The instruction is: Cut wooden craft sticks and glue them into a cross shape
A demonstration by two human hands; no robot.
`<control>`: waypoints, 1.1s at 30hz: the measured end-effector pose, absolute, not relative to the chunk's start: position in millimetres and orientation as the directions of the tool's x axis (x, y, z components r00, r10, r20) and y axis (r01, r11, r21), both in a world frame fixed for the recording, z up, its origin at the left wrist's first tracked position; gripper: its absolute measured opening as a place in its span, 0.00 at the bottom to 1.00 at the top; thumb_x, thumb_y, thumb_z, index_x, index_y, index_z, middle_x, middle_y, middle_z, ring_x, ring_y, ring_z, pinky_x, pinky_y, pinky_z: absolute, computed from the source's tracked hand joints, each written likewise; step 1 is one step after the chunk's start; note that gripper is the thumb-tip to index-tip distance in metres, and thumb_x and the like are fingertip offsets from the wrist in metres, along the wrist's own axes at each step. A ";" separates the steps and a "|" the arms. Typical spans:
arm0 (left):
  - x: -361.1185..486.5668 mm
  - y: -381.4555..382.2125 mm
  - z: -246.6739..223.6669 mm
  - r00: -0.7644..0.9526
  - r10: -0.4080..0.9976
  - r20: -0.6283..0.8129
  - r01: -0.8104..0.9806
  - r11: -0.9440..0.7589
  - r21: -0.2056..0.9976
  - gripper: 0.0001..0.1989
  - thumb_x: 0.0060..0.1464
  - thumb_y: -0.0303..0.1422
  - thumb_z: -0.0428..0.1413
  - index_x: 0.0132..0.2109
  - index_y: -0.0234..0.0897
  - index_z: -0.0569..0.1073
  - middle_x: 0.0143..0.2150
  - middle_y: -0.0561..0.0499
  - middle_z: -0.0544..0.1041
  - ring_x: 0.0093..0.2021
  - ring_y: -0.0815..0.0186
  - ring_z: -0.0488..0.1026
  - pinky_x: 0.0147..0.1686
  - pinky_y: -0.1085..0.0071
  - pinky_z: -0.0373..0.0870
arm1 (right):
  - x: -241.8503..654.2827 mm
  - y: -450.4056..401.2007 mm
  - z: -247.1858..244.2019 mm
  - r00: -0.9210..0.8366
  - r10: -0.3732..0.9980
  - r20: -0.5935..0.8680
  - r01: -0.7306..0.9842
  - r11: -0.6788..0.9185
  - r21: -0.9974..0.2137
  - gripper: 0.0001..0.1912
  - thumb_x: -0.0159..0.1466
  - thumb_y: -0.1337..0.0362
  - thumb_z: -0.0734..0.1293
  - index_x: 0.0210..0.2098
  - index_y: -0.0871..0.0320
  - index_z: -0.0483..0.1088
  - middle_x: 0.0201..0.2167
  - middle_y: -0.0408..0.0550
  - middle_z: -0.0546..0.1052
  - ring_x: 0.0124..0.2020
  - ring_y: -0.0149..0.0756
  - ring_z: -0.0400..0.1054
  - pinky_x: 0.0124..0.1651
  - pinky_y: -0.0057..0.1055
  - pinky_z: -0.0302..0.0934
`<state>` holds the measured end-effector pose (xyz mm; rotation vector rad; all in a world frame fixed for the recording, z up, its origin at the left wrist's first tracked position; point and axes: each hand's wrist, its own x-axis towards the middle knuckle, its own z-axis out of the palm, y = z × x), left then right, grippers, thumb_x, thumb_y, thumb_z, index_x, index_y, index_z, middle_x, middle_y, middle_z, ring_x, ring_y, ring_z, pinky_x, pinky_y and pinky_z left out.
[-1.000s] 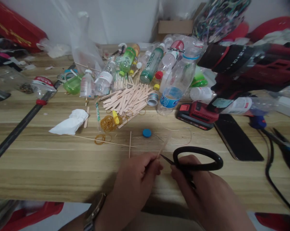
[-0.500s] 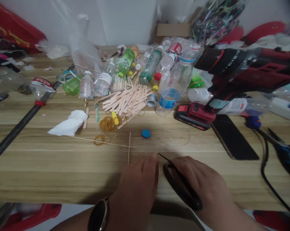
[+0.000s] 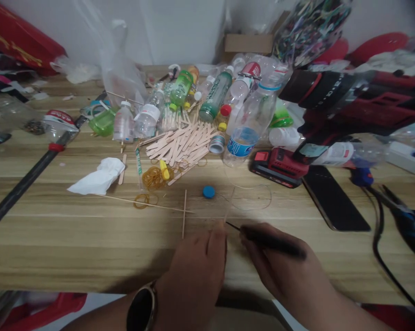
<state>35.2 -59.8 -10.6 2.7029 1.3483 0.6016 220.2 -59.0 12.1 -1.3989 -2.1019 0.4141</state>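
Note:
My left hand (image 3: 200, 257), with a dark watch on its wrist, is closed low over the table near its front edge. From its fingertips a thin, pale, blurred stick (image 3: 230, 202) points away from me. Opposite it, my right hand (image 3: 283, 262) grips a black-handled tool (image 3: 274, 240), whose thin dark tip reaches the left fingertips. What lies under the left fingers is hidden. Just beyond the left hand, a short thin wooden stick (image 3: 184, 225) crosses a longer skewer (image 3: 152, 204). A blue bottle cap (image 3: 208, 192) lies past the fingertips.
Rubber bands (image 3: 153, 178), a heap of craft sticks (image 3: 183, 142) and plastic bottles (image 3: 243, 133) fill the middle and back. On the right are a red drill (image 3: 283, 165), a phone (image 3: 336, 197) and pliers (image 3: 407, 220). A white tissue (image 3: 99, 177) and a dark bar (image 3: 24, 184) lie left.
My right hand has turned the black-handled tool, so its handle now lies flatter and points right. A pale stick now shows beyond my left fingertips. The left hand has hardly moved.

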 end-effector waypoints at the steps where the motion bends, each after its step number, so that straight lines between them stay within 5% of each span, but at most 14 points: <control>1: 35.6 -60.3 -11.6 0.541 0.773 0.332 0.757 -0.619 0.207 0.17 0.62 0.20 0.43 0.55 0.29 0.67 0.34 0.44 0.82 0.28 0.60 0.79 0.25 0.67 0.77 | 218.8 -56.9 14.8 -0.252 0.951 0.178 0.695 0.305 -0.651 0.13 0.66 0.67 0.57 0.27 0.54 0.67 0.19 0.43 0.76 0.19 0.34 0.71 0.22 0.26 0.64; 3: 36.2 -61.0 -13.0 0.549 0.764 0.339 0.757 -0.626 0.187 0.17 0.61 0.20 0.43 0.55 0.26 0.66 0.33 0.43 0.81 0.27 0.59 0.79 0.25 0.66 0.77 | 216.5 -53.7 18.1 -0.251 0.966 -0.054 0.586 0.107 -0.803 0.16 0.68 0.64 0.56 0.25 0.53 0.64 0.18 0.41 0.75 0.19 0.32 0.71 0.22 0.25 0.64; 5: 35.9 -60.7 -12.6 0.551 0.767 0.328 0.753 -0.627 0.201 0.17 0.60 0.20 0.43 0.54 0.26 0.66 0.32 0.43 0.81 0.27 0.57 0.79 0.24 0.65 0.77 | 216.4 -53.8 15.7 -0.260 0.962 -0.082 0.592 0.092 -0.801 0.15 0.68 0.64 0.56 0.25 0.53 0.64 0.18 0.41 0.75 0.20 0.33 0.71 0.22 0.25 0.64; 10: 33.5 -57.2 -8.1 0.550 0.787 0.280 0.725 -0.616 0.308 0.17 0.60 0.20 0.43 0.54 0.29 0.65 0.34 0.43 0.82 0.29 0.59 0.80 0.28 0.65 0.79 | 220.1 -59.7 2.3 -0.296 0.868 0.399 0.773 0.463 -0.434 0.11 0.63 0.71 0.57 0.31 0.56 0.70 0.22 0.47 0.78 0.21 0.38 0.73 0.24 0.31 0.65; 12: 33.8 -57.0 -8.1 0.561 0.773 0.296 0.729 -0.631 0.265 0.17 0.60 0.20 0.42 0.55 0.26 0.64 0.33 0.42 0.82 0.28 0.58 0.80 0.27 0.64 0.79 | 219.5 -57.4 4.8 -0.273 0.921 0.277 0.727 0.386 -0.567 0.12 0.65 0.70 0.57 0.29 0.55 0.69 0.21 0.45 0.78 0.20 0.36 0.73 0.23 0.28 0.64; 14: 34.6 -57.5 -9.0 0.582 0.751 0.312 0.725 -0.653 0.218 0.17 0.60 0.20 0.42 0.55 0.23 0.64 0.32 0.41 0.81 0.27 0.57 0.79 0.25 0.63 0.78 | 218.2 -53.5 10.1 -0.272 0.962 0.009 0.609 0.180 -0.773 0.15 0.68 0.67 0.56 0.26 0.54 0.66 0.18 0.43 0.76 0.20 0.34 0.72 0.23 0.26 0.65; 16: 35.1 -57.8 -9.1 0.582 0.749 0.317 0.724 -0.654 0.217 0.17 0.60 0.20 0.43 0.55 0.23 0.65 0.32 0.40 0.81 0.28 0.57 0.80 0.25 0.64 0.78 | 217.7 -51.5 13.1 -0.312 0.941 -0.130 0.535 0.061 -0.843 0.16 0.69 0.65 0.55 0.26 0.54 0.65 0.18 0.42 0.76 0.21 0.33 0.72 0.24 0.26 0.66; 18: 34.5 -57.5 -7.8 0.558 0.769 0.311 0.736 -0.632 0.243 0.15 0.61 0.20 0.43 0.52 0.28 0.67 0.34 0.42 0.82 0.29 0.58 0.81 0.27 0.65 0.79 | 218.8 -52.8 11.2 -0.277 0.961 0.018 0.637 0.198 -0.745 0.14 0.68 0.67 0.57 0.26 0.55 0.65 0.18 0.43 0.76 0.19 0.35 0.71 0.22 0.27 0.65; 22: 31.1 -56.7 -5.2 0.555 0.768 0.319 0.723 -0.635 0.273 0.16 0.61 0.20 0.42 0.51 0.29 0.68 0.35 0.42 0.83 0.29 0.59 0.81 0.26 0.66 0.79 | 220.4 -56.1 4.1 -0.386 0.824 0.416 0.757 0.540 -0.367 0.12 0.63 0.74 0.57 0.32 0.58 0.71 0.22 0.48 0.78 0.20 0.37 0.72 0.23 0.30 0.65; 24: 29.6 -57.3 -7.7 0.555 0.761 0.337 0.733 -0.638 0.234 0.16 0.61 0.19 0.42 0.53 0.27 0.67 0.34 0.42 0.83 0.28 0.59 0.80 0.26 0.66 0.79 | 218.6 -53.1 6.8 -0.332 0.880 0.340 0.744 0.466 -0.479 0.11 0.64 0.71 0.58 0.31 0.56 0.70 0.22 0.47 0.78 0.20 0.36 0.72 0.23 0.29 0.65; 27: 29.3 -59.1 -15.2 0.554 0.762 0.336 0.761 -0.627 0.165 0.17 0.61 0.20 0.45 0.55 0.26 0.66 0.33 0.43 0.82 0.27 0.57 0.80 0.24 0.65 0.78 | 214.9 -46.6 16.8 -0.274 0.960 -0.064 0.568 0.108 -0.816 0.13 0.68 0.65 0.56 0.28 0.54 0.66 0.18 0.42 0.76 0.20 0.34 0.71 0.23 0.27 0.65; 29: 30.5 -59.6 -18.7 0.557 0.763 0.329 0.760 -0.627 0.168 0.17 0.61 0.20 0.46 0.56 0.27 0.66 0.33 0.44 0.82 0.28 0.57 0.80 0.23 0.65 0.78 | 214.4 -45.9 19.9 -0.322 0.931 -0.175 0.495 0.008 -0.869 0.13 0.69 0.64 0.55 0.30 0.54 0.65 0.18 0.42 0.76 0.21 0.34 0.72 0.25 0.27 0.66; 31: 32.1 -58.9 -19.4 0.518 0.782 0.346 0.769 -0.603 0.212 0.16 0.61 0.20 0.44 0.53 0.30 0.68 0.32 0.45 0.82 0.26 0.58 0.80 0.22 0.66 0.77 | 215.7 -49.2 16.2 -0.288 0.957 0.023 0.618 0.204 -0.760 0.11 0.66 0.68 0.56 0.31 0.55 0.67 0.19 0.43 0.77 0.20 0.36 0.72 0.23 0.28 0.66; 33: 33.1 -57.6 -18.8 0.494 0.790 0.362 0.760 -0.595 0.262 0.17 0.59 0.20 0.42 0.51 0.32 0.69 0.30 0.45 0.82 0.25 0.59 0.79 0.22 0.67 0.77 | 217.6 -53.9 8.4 -0.334 0.887 0.319 0.745 0.456 -0.486 0.11 0.63 0.73 0.57 0.32 0.57 0.70 0.22 0.47 0.79 0.21 0.38 0.74 0.24 0.30 0.67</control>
